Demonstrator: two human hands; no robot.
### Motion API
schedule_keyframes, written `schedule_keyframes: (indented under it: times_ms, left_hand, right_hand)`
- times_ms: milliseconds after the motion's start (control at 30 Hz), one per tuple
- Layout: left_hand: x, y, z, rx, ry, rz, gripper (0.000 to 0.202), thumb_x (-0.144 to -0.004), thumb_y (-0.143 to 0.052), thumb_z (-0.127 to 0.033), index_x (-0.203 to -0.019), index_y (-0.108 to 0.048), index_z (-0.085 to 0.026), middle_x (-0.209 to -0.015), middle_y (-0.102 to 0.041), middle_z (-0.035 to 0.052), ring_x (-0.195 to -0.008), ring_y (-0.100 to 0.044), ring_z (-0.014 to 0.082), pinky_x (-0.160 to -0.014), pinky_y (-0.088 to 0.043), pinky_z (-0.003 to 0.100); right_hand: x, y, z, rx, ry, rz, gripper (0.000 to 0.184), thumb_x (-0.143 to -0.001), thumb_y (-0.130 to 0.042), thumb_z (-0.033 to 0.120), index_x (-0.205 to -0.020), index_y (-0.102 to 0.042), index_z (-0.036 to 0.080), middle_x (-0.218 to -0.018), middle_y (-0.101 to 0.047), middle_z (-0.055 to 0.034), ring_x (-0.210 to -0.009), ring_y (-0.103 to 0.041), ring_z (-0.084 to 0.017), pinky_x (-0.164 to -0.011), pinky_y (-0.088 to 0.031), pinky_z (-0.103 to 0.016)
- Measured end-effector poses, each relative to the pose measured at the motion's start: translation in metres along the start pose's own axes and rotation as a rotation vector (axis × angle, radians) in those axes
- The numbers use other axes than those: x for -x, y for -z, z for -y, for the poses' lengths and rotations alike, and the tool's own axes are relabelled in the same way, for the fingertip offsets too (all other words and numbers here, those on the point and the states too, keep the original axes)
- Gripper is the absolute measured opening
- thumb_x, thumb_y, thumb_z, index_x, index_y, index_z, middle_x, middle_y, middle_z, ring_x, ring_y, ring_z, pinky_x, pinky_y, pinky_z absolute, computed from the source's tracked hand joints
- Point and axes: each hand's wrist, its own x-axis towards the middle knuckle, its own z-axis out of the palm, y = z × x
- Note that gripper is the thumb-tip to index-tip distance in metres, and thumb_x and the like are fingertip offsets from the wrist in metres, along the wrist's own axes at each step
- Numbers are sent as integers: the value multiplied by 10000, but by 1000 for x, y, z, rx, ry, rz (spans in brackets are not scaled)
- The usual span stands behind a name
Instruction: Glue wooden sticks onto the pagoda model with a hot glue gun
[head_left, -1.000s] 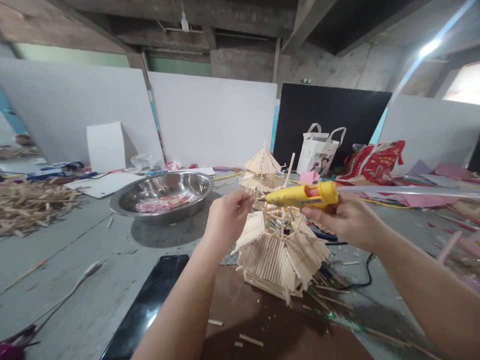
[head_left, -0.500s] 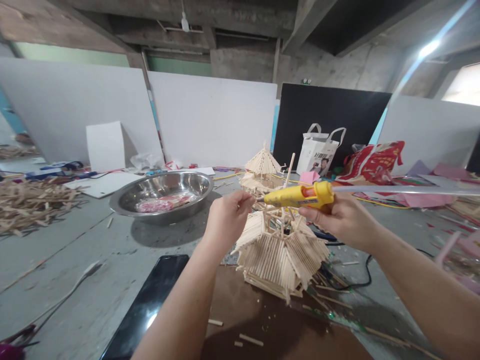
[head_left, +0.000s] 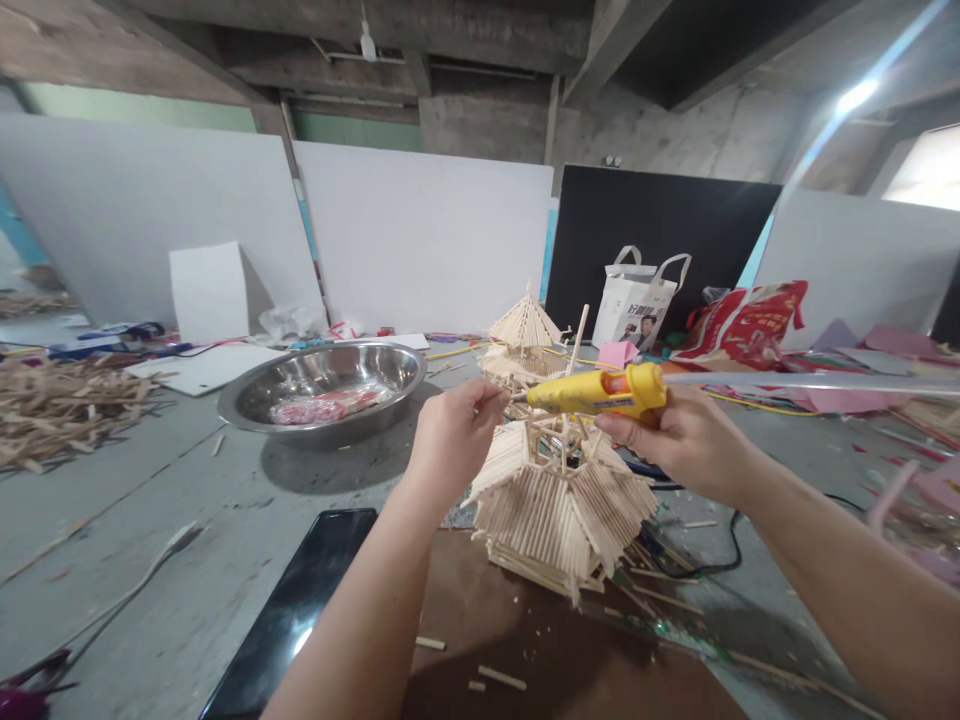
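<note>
My right hand grips a yellow glue gun with a clear glue stick jutting out behind it; the nozzle points left toward my left hand. My left hand is closed in a pinch right at the nozzle tip, on something too small to make out. Just below both hands stands a roof-shaped model of thin wooden sticks on a brown board. A single stick rises behind the gun.
A steel bowl sits at the left behind my hand, a black phone lies near me. A second stick roof, a white bag and a red bag stand behind. Loose sticks pile far left. A black cord trails right.
The glue gun has edged slightly left toward my left hand's pinch. The rest is still.
</note>
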Motion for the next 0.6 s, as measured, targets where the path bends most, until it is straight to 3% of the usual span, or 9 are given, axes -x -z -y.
schedule_keyframes:
  times_ms: [400,600]
  left_hand:
    - [0,0,0,-9,0,2,223,-753,-443,-297,-632,-582,-171,-512,-539,-9,-472,-421,85,-501,-282,226]
    - [0,0,0,-5,-2,10,225,-757,-435,-309,-669,-589,-171,-545,-561,-4,-476,-423,85,-502,-279,226]
  right_hand:
    - [2,1,1,25,35,-22,305,-769,-464,402,-601,-558,165,-503,-470,14,-472,-401,-93,-450,-332,-252]
    - [2,0,2,57,61,-38,338,-773,-463,402,-530,-520,175,-458,-436,23,-437,-379,-86,-424,-313,-250]
